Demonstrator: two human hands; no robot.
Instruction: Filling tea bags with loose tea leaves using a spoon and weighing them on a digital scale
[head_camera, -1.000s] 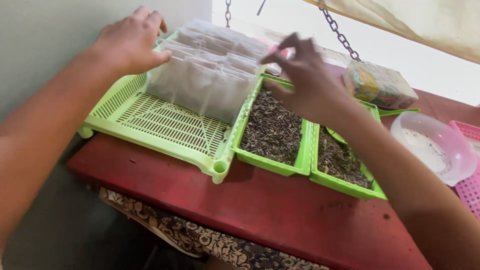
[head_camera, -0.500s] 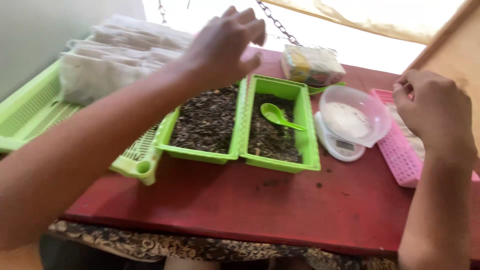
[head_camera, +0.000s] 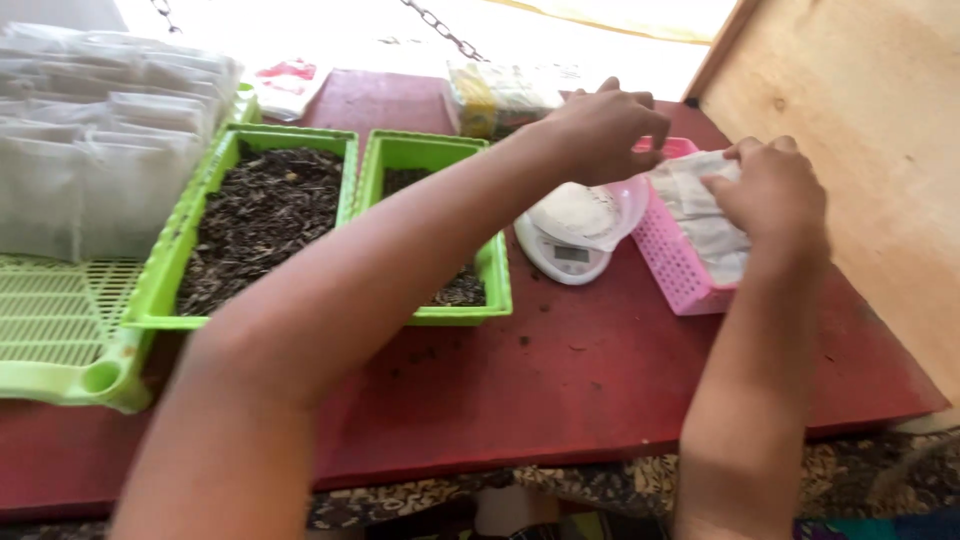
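Red table (head_camera: 560, 400), plywood wall (head_camera: 860, 150), daylight

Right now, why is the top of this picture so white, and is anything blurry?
Head view: daylight behind the table blows out the top edge, washing out the chain and the packets. The left hand and right hand over the pink basket look slightly soft. The red table is evenly lit, with soft shadows.

My hands (head_camera: 600, 125) (head_camera: 770, 190) on thin matt paper pouches (head_camera: 700, 205). Pink basket (head_camera: 670, 260): slotted plastic. Green trays (head_camera: 435, 155): smooth plastic. Scale (head_camera: 560, 255): glossy white plastic. Table (head_camera: 600, 370): matt red painted wood. Wall panel (head_camera: 860, 120): bare plywood.
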